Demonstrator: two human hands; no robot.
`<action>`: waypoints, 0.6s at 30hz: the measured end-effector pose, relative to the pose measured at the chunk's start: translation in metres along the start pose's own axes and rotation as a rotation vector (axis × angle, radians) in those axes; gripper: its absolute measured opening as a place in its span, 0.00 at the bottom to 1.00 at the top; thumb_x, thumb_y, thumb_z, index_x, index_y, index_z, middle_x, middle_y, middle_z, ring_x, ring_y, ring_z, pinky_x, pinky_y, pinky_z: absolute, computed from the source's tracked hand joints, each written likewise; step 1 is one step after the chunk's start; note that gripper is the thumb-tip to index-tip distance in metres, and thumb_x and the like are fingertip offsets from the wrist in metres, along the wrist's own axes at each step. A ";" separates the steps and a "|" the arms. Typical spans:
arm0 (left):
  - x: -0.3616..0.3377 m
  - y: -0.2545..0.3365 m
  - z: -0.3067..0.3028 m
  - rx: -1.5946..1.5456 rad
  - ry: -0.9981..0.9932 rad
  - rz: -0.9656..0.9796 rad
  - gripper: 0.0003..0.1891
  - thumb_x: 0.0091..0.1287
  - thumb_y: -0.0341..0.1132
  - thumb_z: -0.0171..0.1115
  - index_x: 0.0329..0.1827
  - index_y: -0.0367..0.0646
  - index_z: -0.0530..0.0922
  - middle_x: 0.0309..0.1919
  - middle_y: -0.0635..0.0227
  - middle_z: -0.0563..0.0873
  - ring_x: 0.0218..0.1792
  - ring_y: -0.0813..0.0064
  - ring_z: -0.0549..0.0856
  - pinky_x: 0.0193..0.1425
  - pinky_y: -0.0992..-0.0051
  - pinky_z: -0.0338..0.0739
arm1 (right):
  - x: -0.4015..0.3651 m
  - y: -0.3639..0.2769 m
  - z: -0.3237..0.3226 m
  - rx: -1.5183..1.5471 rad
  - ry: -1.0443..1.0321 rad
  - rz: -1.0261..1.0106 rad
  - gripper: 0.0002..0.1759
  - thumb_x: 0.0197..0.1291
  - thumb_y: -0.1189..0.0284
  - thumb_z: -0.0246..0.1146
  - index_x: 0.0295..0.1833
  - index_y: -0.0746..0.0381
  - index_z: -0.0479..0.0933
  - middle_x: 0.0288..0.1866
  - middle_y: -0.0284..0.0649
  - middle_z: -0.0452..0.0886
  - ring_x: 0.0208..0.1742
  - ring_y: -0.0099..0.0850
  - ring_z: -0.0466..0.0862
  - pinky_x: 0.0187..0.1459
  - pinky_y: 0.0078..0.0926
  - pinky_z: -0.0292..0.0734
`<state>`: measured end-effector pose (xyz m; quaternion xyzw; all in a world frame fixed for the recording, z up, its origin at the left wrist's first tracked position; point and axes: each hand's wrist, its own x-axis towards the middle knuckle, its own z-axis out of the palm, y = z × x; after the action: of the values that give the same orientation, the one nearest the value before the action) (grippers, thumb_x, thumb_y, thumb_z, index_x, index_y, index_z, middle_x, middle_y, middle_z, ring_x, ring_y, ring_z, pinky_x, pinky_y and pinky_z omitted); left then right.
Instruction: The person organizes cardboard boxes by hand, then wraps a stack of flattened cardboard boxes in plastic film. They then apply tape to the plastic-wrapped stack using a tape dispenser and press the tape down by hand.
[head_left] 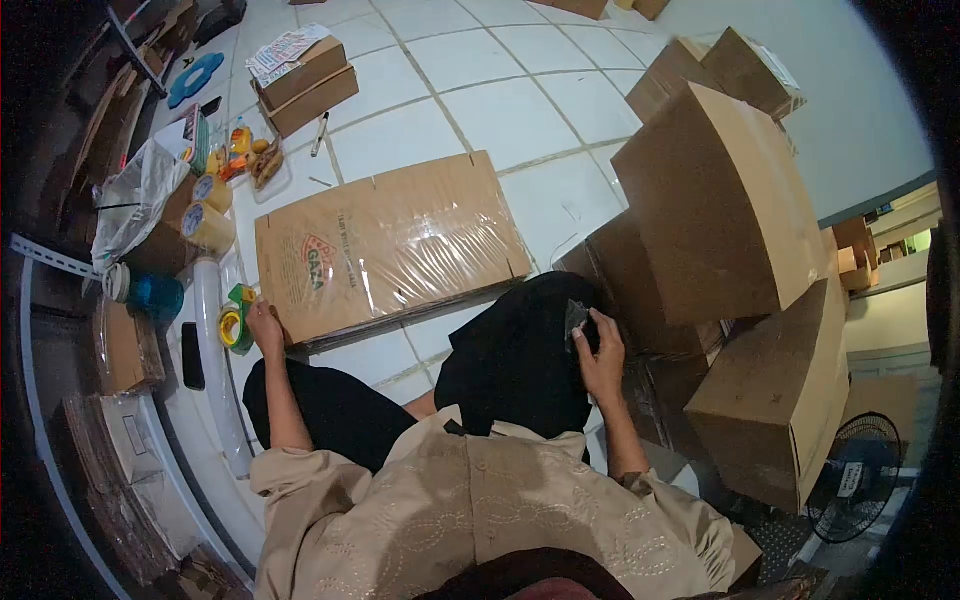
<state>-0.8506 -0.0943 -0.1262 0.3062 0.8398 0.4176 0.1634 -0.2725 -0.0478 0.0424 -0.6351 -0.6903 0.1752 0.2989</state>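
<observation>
A flat stack of brown cardboard (400, 245), printed with a pizza logo and wrapped in clear shiny film, lies on the floor before my knees. At its left end, my left hand (265, 327) is closed at the side of a green tape dispenser (236, 322) with a yellow roll core; its fingertips are partly hidden. Over my right knee, my right hand (602, 357) pinches a crumpled piece of clear plastic (575, 320) between thumb and fingers.
Large cardboard boxes (700, 210) are piled at my right, beside a black fan (855, 478). To the left are a long white roll (220, 375), a phone (193, 356), tape rolls (208, 228) and a blue jar (157, 295). A marker (320, 134) and small boxes (305, 88) lie farther off.
</observation>
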 end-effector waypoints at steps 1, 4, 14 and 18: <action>-0.001 -0.004 0.000 0.001 0.006 -0.003 0.20 0.65 0.41 0.49 0.48 0.31 0.74 0.39 0.48 0.77 0.43 0.53 0.75 0.51 0.60 0.66 | 0.004 -0.001 -0.003 0.015 -0.054 0.001 0.19 0.56 0.69 0.60 0.51 0.68 0.72 0.51 0.52 0.74 0.49 0.45 0.76 0.52 0.37 0.69; -0.020 0.023 0.004 0.212 0.178 0.030 0.19 0.64 0.40 0.50 0.47 0.32 0.74 0.43 0.46 0.76 0.47 0.53 0.73 0.52 0.61 0.65 | 0.012 -0.010 0.001 0.040 -0.012 0.081 0.18 0.53 0.74 0.63 0.50 0.68 0.73 0.42 0.46 0.77 0.41 0.35 0.78 0.45 0.30 0.72; -0.055 0.093 -0.008 0.139 0.465 0.365 0.15 0.59 0.34 0.56 0.46 0.37 0.75 0.47 0.51 0.75 0.53 0.53 0.71 0.60 0.61 0.62 | 0.028 -0.034 0.018 0.632 0.032 0.061 0.12 0.51 0.81 0.63 0.43 0.65 0.72 0.31 0.35 0.77 0.32 0.18 0.74 0.36 0.14 0.69; -0.096 0.154 0.002 -0.127 0.145 0.487 0.20 0.54 0.34 0.61 0.50 0.39 0.73 0.47 0.55 0.76 0.50 0.61 0.73 0.55 0.65 0.66 | 0.024 -0.093 0.031 0.964 -0.186 0.068 0.13 0.51 0.82 0.64 0.42 0.65 0.71 0.32 0.35 0.78 0.33 0.20 0.76 0.36 0.16 0.73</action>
<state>-0.7183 -0.0845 -0.0017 0.4578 0.7228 0.5175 0.0162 -0.3646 -0.0327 0.0810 -0.4282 -0.5333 0.5404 0.4902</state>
